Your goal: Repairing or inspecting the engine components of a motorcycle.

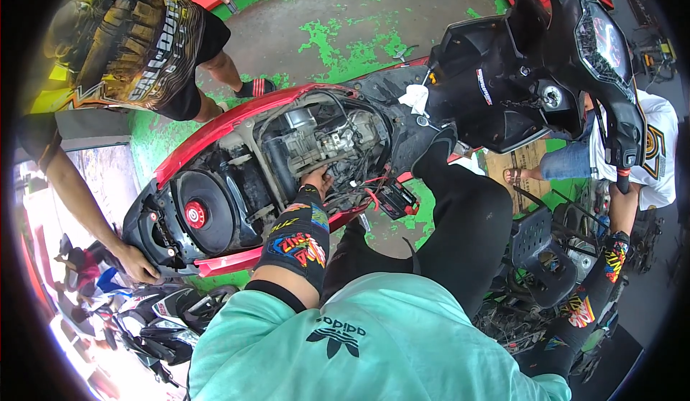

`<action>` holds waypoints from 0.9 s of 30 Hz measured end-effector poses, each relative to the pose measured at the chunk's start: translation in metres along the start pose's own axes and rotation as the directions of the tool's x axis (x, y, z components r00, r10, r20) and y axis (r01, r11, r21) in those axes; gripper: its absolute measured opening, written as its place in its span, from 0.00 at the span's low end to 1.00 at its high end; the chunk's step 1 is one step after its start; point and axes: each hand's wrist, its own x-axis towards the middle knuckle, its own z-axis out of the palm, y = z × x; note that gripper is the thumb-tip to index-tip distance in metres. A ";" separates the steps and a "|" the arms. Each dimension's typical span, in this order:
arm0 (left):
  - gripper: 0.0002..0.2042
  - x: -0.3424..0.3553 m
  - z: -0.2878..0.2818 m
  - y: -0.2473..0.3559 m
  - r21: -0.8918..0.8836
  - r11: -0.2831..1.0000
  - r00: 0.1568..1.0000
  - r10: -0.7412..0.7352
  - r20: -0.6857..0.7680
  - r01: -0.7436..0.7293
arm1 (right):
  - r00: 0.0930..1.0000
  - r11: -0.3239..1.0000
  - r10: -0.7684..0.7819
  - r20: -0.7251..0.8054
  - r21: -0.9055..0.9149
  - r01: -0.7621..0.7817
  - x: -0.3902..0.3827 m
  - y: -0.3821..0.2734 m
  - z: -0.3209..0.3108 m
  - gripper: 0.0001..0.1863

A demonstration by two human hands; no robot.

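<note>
A red scooter (180, 149) lies lengthwise before me, seat off, engine bay exposed. My left hand (315, 181) reaches into the bay beside the engine (338, 142), fingers curled at a hose or part there; what they hold is unclear. My right hand (622, 198) is wrapped round the right handlebar grip (623, 178) at the far right. A black battery (392, 198) with red leads sits by the near side of the bay. The black front body (489, 77) has a white cloth (415, 98) on it.
A co-worker (133, 34) at left rests a hand on the scooter's tail (147, 261). Another person (647, 135) stands at right, near cardboard (532, 149) and a black stool (535, 254). More motorcycles (165, 315) stand lower left. My legs (467, 221) are beside the scooter.
</note>
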 end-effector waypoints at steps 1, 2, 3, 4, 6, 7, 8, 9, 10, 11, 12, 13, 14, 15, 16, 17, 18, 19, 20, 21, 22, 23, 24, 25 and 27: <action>0.05 0.002 0.000 0.000 0.005 1.000 1.000 -0.014 -0.023 0.014 | 1.000 1.000 0.006 0.002 -0.012 -0.006 0.000 0.001 0.000 0.13; 0.05 0.003 -0.001 -0.001 -0.019 1.000 1.000 -0.023 -0.006 0.023 | 0.999 1.000 0.026 0.021 0.001 -0.026 0.001 0.002 -0.001 0.13; 0.05 0.004 -0.002 -0.001 -0.041 0.999 0.999 -0.034 0.018 0.035 | 0.999 0.999 0.019 0.038 0.033 -0.020 0.001 0.002 -0.001 0.13; 0.05 0.006 -0.002 -0.002 -0.044 0.999 0.999 -0.030 0.011 0.030 | 0.998 0.999 0.043 0.041 0.014 -0.044 0.001 0.002 -0.001 0.13; 0.05 0.007 -0.003 -0.001 -0.025 0.999 0.999 -0.045 0.019 0.045 | 0.998 0.997 0.039 0.044 0.061 -0.042 0.001 0.003 -0.001 0.13; 0.05 0.006 -0.002 -0.001 -0.023 0.999 0.999 -0.047 0.009 0.048 | 0.998 0.998 0.054 0.036 0.035 -0.056 0.002 0.002 0.000 0.13; 0.06 0.006 -0.002 -0.001 -0.032 0.998 0.999 -0.050 0.004 0.051 | 0.999 0.999 0.030 0.012 0.010 -0.031 0.002 0.002 0.001 0.12; 0.06 0.005 -0.002 -0.001 -0.035 0.998 0.999 -0.043 0.007 0.043 | 1.000 1.000 0.006 -0.011 -0.015 -0.006 0.002 0.001 0.001 0.12; 0.06 0.004 -0.001 0.000 -0.038 0.998 0.999 -0.051 0.000 0.051 | 1.000 1.000 0.008 -0.012 -0.013 -0.008 0.001 0.000 0.002 0.12; 0.06 0.003 -0.001 0.000 -0.030 0.999 0.999 -0.045 -0.004 0.045 | 1.000 1.000 0.028 -0.009 0.015 -0.028 0.001 -0.001 0.002 0.12; 0.07 0.002 -0.001 0.000 -0.025 0.999 0.999 -0.032 0.010 0.032 | 0.999 0.996 0.031 0.007 0.078 -0.032 0.000 -0.003 0.001 0.13; 0.07 0.002 0.000 0.000 -0.022 0.999 0.999 -0.040 -0.008 0.040 | 0.999 0.998 0.048 -0.006 0.042 -0.048 -0.001 -0.004 0.001 0.13; 0.07 0.001 -0.001 0.000 -0.034 0.999 0.999 -0.037 0.004 0.037 | 0.999 0.998 0.052 0.012 0.028 -0.052 -0.002 -0.006 0.000 0.13; 0.07 0.001 -0.001 -0.001 -0.044 0.998 0.999 -0.032 0.025 0.033 | 0.999 0.998 0.032 0.028 0.049 -0.033 -0.003 -0.007 -0.001 0.13; 0.07 0.002 -0.001 -0.001 -0.046 0.998 0.999 -0.033 0.015 0.034 | 0.998 0.998 0.055 0.031 0.014 -0.056 -0.004 -0.009 -0.001 0.13; 0.07 0.003 -0.001 -0.001 -0.042 0.998 0.999 -0.039 0.006 0.039 | 0.999 0.999 0.034 -0.002 -0.007 -0.034 -0.005 -0.010 -0.001 0.13; 0.07 0.003 -0.001 -0.001 -0.038 0.998 0.999 -0.040 0.011 0.041 | 1.000 1.000 0.003 -0.029 -0.013 -0.003 -0.005 -0.012 -0.001 0.14; 0.07 0.004 -0.002 -0.002 -0.039 0.998 0.999 -0.046 -0.004 0.046 | 0.999 0.999 0.012 -0.034 -0.029 -0.013 -0.006 -0.012 -0.001 0.14; 0.07 0.004 -0.002 -0.002 -0.034 0.999 0.999 -0.042 0.007 0.042 | 0.999 0.999 0.024 -0.037 -0.043 -0.025 -0.006 -0.012 -0.001 0.14; 0.07 0.005 -0.003 -0.002 -0.038 0.999 0.999 -0.034 0.026 0.035 | 0.999 0.999 0.027 -0.029 -0.024 -0.028 -0.005 -0.012 -0.001 0.14; 0.07 0.005 -0.003 -0.003 -0.031 0.999 0.999 -0.038 0.017 0.039 | 0.999 0.998 0.034 -0.039 -0.057 -0.036 -0.005 -0.011 -0.001 0.14; 0.07 0.006 -0.004 -0.003 -0.037 0.999 0.999 -0.028 0.029 0.029 | 0.998 0.996 0.036 -0.047 -0.075 -0.039 -0.004 -0.010 -0.001 0.15; 0.07 0.006 -0.004 -0.003 -0.041 0.999 0.998 -0.016 0.053 0.018 | 0.999 0.999 0.014 -0.047 -0.032 -0.015 -0.003 -0.008 0.000 0.15; 0.07 0.006 -0.004 -0.004 -0.044 0.999 0.999 -0.018 0.040 0.020 | 0.998 0.995 0.035 -0.054 -0.094 -0.040 -0.003 -0.006 0.000 0.15; 0.07 0.006 -0.004 -0.004 -0.037 0.999 0.999 -0.008 0.043 0.010 | 0.998 0.999 0.019 -0.052 -0.035 -0.021 -0.001 -0.002 0.001 0.15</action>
